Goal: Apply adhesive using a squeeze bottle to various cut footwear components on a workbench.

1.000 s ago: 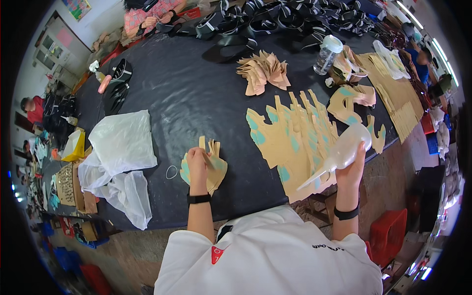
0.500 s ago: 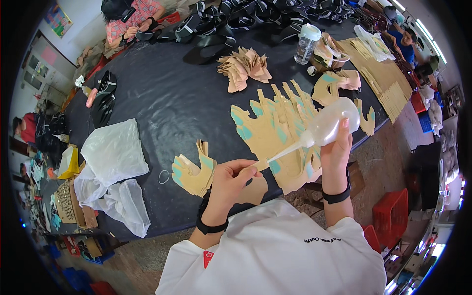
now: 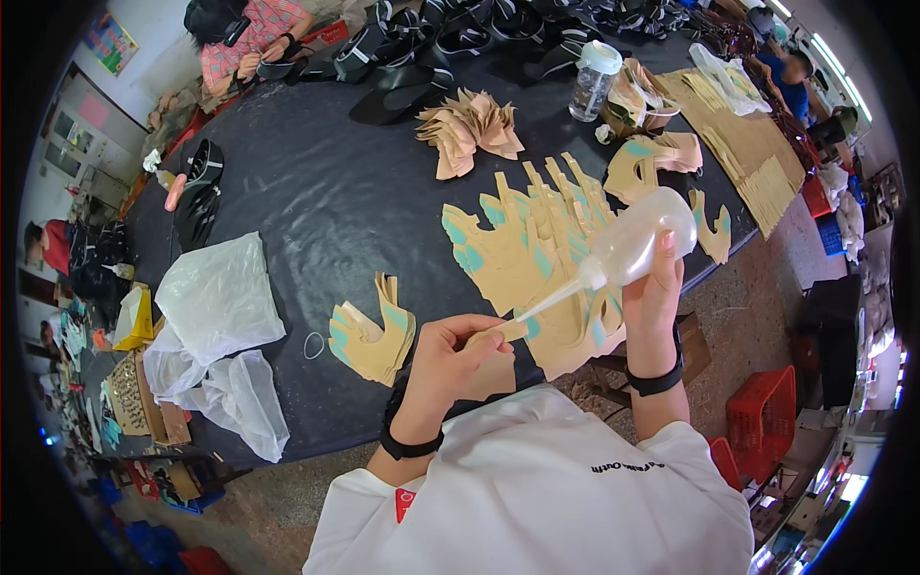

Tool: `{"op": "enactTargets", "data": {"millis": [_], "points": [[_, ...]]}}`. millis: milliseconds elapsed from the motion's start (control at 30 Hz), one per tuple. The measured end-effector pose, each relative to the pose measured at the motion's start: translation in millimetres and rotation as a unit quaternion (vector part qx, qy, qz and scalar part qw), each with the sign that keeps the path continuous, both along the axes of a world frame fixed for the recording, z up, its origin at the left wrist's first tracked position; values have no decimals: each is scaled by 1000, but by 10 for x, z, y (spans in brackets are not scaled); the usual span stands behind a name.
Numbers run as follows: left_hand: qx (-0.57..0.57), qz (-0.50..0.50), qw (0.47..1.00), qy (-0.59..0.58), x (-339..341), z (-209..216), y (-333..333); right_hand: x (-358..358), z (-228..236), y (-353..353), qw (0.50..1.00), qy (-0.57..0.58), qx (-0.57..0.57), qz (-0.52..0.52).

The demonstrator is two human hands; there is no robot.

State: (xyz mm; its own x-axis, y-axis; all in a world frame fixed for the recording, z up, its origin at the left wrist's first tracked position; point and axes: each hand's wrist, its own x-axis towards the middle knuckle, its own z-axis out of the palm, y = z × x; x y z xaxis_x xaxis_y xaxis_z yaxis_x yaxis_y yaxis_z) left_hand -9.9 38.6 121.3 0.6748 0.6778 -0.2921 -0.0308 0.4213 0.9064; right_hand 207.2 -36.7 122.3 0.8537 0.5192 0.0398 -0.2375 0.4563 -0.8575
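My right hand [image 3: 654,295] grips a translucent white squeeze bottle [image 3: 640,238], tilted so its long thin nozzle points down to the left. The nozzle tip is at the edge of a tan cut-out piece [image 3: 489,381], or just above it; I cannot tell if they touch. My left hand [image 3: 450,359] pinches this piece between thumb and fingers, hiding part of it. Under the bottle, a fanned row of tan cut-out pieces [image 3: 498,259] with turquoise patches lies on the black-covered table [image 3: 316,211]. A small stack of similar pieces [image 3: 372,345] rests left of my left hand.
Black sandals [image 3: 470,38] are heaped along the far side, where another person [image 3: 251,43] works. Plain tan pieces [image 3: 468,129], a clear jar [image 3: 594,81] and cardboard sheets [image 3: 738,144] lie beyond my hands. White plastic bags [image 3: 225,302] lie at left; a red crate [image 3: 762,412] stands at right.
My left hand has turned the pinched end of the tan piece slightly upward. The bottle has moved slightly left in view and stays in my right hand. The whole view has shifted a little.
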Motion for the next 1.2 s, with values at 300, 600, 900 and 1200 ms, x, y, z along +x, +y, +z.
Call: {"op": "enactTargets", "data": {"millis": [300, 600, 900, 1200], "points": [[-10, 16, 1000, 3, 96, -18, 17, 121, -62, -94, 999, 19, -17, 33], [-18, -10, 1000, 6, 228, -23, 19, 309, -77, -50, 1000, 16, -5, 19], [8, 6, 1000, 29, 413, -215, 188, 527, -151, 25, 1000, -14, -12, -14], [88, 116, 985, 92, 767, -760, 706, 869, -235, -225, 998, 34, 19, -50]]}}
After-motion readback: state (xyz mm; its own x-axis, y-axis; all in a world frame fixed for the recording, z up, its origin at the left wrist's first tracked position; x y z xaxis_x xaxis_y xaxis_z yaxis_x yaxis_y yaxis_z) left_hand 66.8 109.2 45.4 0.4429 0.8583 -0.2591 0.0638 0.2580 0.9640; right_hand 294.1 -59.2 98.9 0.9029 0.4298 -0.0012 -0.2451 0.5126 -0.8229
